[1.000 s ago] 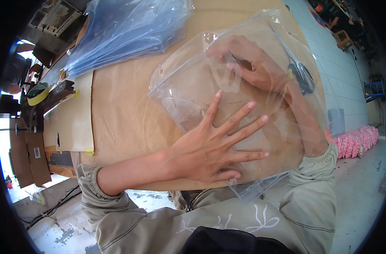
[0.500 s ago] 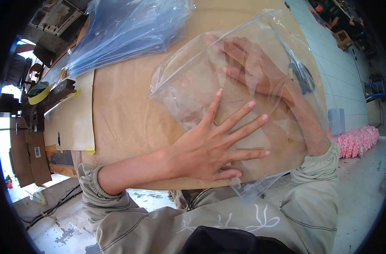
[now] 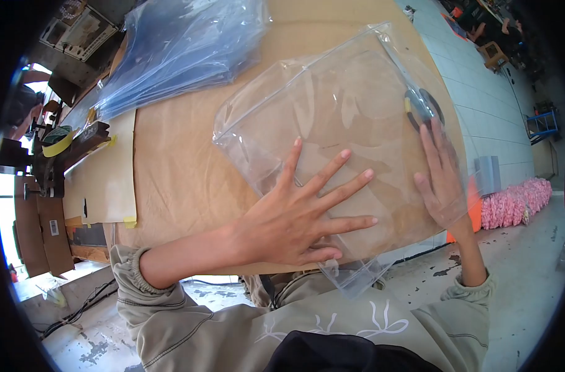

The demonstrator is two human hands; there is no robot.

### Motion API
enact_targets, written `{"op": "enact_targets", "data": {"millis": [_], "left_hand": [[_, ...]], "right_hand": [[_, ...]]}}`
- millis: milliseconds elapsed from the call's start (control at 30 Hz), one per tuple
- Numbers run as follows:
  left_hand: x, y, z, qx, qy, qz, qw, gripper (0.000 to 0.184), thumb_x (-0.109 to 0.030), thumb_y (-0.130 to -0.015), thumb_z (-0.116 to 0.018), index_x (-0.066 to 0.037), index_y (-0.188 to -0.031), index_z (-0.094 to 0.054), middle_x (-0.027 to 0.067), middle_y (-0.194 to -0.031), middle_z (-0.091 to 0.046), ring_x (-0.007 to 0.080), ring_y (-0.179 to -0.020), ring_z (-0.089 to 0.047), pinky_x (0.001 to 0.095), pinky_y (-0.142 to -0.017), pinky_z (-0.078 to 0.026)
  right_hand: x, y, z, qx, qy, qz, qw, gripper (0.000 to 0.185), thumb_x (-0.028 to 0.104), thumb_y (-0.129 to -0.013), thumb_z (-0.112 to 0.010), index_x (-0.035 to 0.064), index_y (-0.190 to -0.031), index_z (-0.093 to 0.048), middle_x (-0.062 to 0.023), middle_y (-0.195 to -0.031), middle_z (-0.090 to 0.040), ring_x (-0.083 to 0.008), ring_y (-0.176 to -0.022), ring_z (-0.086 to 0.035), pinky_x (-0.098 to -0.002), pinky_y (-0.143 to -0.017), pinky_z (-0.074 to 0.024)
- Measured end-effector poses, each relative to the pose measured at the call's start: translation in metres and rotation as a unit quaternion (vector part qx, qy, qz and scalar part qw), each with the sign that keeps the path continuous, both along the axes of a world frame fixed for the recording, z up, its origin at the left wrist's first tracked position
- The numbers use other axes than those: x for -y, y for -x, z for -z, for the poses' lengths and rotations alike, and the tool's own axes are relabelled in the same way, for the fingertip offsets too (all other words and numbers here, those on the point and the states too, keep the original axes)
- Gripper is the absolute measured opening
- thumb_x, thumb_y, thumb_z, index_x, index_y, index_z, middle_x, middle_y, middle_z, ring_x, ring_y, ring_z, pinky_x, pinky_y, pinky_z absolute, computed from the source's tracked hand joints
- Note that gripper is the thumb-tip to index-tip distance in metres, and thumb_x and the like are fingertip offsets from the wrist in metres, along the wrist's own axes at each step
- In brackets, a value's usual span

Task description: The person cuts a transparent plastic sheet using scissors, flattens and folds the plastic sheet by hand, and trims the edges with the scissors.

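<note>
A clear plastic bag [image 3: 351, 118] with a folded, seamed edge lies at a slant over the brown-covered table. My left hand [image 3: 307, 214] presses flat on its lower left part, fingers spread wide. At the right side, my right hand [image 3: 442, 177] shows through the clear film with its fingers stretched out, at least partly inside or beneath the bag. Just beyond those fingertips is a pair of scissors [image 3: 428, 106] with dark handles, also seen through the plastic. The lower corner of the bag [image 3: 357, 276] hangs past the table's front edge.
A stack of bluish clear plastic sheets or bags [image 3: 183, 53] covers the far left of the table [image 3: 177, 186]. A yellow tape roll [image 3: 58, 144] sits by a dark clamp-like fixture at the left. Pink bundled material [image 3: 518, 203] lies on the floor at right.
My right hand has drawn back from the bag's upper middle toward its right edge and straightened its fingers. The left hand stays spread on the bag; the view has shifted slightly.
</note>
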State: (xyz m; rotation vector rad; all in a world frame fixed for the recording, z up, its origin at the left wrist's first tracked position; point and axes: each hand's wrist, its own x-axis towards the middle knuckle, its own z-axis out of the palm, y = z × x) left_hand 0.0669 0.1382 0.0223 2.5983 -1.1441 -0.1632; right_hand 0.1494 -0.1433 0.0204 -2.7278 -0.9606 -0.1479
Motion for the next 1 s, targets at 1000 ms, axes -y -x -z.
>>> {"op": "enact_targets", "data": {"millis": [1000], "left_hand": [[-0.057, 0.038, -0.038, 0.027, -0.047, -0.073, 0.996, 0.049, -0.046, -0.078, -0.066, -0.019, -0.118, -0.063, 0.0013, -0.113, -0.058, 0.0169, -0.106, -0.054, 0.0444, -0.094, -0.035]], "right_hand": [[-0.112, -0.064, 0.018, -0.235, -0.372, -0.024, 0.898, 0.032, 0.018, -0.094, -0.053, -0.0033, -0.118, -0.048, -0.0153, -0.106, -0.067, -0.0237, -0.098, -0.065, -0.0295, -0.085, -0.0477]]}}
